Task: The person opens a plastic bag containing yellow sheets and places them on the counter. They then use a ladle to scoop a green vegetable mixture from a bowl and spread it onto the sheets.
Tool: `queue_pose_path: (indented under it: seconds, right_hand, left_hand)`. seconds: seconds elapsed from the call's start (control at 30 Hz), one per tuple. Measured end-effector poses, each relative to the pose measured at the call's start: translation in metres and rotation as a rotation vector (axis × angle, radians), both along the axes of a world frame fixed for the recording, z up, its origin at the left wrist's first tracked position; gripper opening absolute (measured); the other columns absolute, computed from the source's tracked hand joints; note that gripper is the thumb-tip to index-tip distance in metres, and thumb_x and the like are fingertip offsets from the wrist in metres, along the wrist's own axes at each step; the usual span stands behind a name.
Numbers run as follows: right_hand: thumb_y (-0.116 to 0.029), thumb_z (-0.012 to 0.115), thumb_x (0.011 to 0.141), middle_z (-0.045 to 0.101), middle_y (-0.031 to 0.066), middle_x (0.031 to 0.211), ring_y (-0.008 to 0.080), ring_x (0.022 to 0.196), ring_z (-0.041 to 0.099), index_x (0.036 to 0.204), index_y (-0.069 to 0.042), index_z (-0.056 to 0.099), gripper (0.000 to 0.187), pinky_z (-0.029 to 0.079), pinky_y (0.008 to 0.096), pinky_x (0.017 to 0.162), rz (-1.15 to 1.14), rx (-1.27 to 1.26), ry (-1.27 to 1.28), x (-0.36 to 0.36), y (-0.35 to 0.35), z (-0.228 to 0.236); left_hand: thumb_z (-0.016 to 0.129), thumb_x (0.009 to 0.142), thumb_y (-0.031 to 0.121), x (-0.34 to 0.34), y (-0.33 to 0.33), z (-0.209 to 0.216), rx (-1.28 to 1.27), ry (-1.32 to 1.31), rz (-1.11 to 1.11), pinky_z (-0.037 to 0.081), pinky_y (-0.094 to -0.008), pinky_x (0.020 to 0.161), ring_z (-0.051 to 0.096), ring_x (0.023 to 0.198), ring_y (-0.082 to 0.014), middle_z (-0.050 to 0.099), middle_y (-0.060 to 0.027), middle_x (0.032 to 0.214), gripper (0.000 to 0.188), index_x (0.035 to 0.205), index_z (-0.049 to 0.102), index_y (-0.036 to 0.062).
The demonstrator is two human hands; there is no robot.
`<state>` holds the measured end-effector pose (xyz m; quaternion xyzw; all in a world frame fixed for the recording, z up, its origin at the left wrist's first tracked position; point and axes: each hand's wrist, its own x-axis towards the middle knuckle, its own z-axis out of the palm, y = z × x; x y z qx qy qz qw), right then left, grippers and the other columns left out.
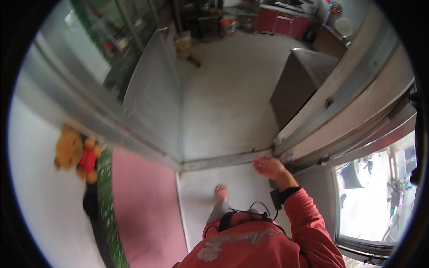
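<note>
My right hand (268, 168) is held out in front of me, just above the metal door sill (223, 161) and near the right door frame. Its fingers are loosely bent and slightly apart, a little blurred, and nothing shows in them. Around that wrist sits a black band (286, 195) with a small dark box on it. I see no part of my left hand. One of my feet (222, 192) rests on the pale floor short of the sill.
Beyond the doorway lies a grey floor (228, 98) with a dark-sided cabinet (304, 76) on the right and red cupboards (283, 21) at the back. A bucket (228, 26) stands there too. To my left are a pink panel (145, 201) and a plush bear (71, 149); a window (366, 196) is right.
</note>
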<state>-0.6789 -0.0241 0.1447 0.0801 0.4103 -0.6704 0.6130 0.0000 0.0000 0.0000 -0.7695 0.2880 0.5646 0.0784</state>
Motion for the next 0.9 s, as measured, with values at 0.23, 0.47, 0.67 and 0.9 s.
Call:
queue_pose_path:
  seconds: [0.23, 0.47, 0.67, 0.9]
  right_hand:
    - [-0.006, 0.060, 0.089, 0.066, 0.0089, 0.094, 0.0246, 0.085, 0.065, 0.114, -0.009, 0.057, 0.025, 0.054, 0.0396, 0.075, -0.337, 0.396, 0.200, -0.193, -0.039, -0.033]
    - [-0.008, 0.057, 0.091, 0.063, 0.0103, 0.093, 0.0221, 0.081, 0.063, 0.108, -0.008, 0.055, 0.017, 0.054, 0.0363, 0.072, -0.209, 0.067, 0.232, -0.403, -0.234, -0.120]
    - [-0.007, 0.062, 0.087, 0.062, 0.0107, 0.104, 0.0211, 0.087, 0.064, 0.117, -0.006, 0.052, 0.032, 0.053, 0.0344, 0.078, -0.093, 0.211, 0.101, -0.528, -0.413, -0.007]
    - [-0.004, 0.059, 0.086, 0.063, 0.0101, 0.106, 0.0190, 0.088, 0.063, 0.123, -0.005, 0.051, 0.038, 0.053, 0.0332, 0.078, -0.333, 0.187, 0.208, -0.679, -0.457, 0.060]
  left_hand:
    - [0.053, 0.089, 0.016, -0.304, -0.367, -0.018, -0.437, 0.231, -0.095, 0.050, -0.0307, 0.055, 0.061, 0.061, -0.0157, 0.064, -0.0068, 0.081, 0.027, 0.116, 0.054, 0.0100]
    - [0.049, 0.090, 0.015, -0.568, -0.567, 0.070, -0.843, 0.328, -0.494, 0.050, -0.0293, 0.057, 0.061, 0.067, -0.0174, 0.062, -0.0085, 0.083, 0.021, 0.110, 0.054, 0.0104]
    - [0.050, 0.090, 0.015, -0.739, -0.666, 0.065, -0.361, 0.133, -0.524, 0.048, -0.0290, 0.055, 0.059, 0.065, -0.0164, 0.060, -0.0069, 0.080, 0.022, 0.111, 0.055, 0.0107]
    - [0.052, 0.090, 0.015, -0.900, -0.787, 0.065, -0.249, 0.117, -0.629, 0.046, -0.0286, 0.054, 0.056, 0.063, -0.0152, 0.057, -0.0051, 0.076, 0.023, 0.112, 0.056, 0.0110]
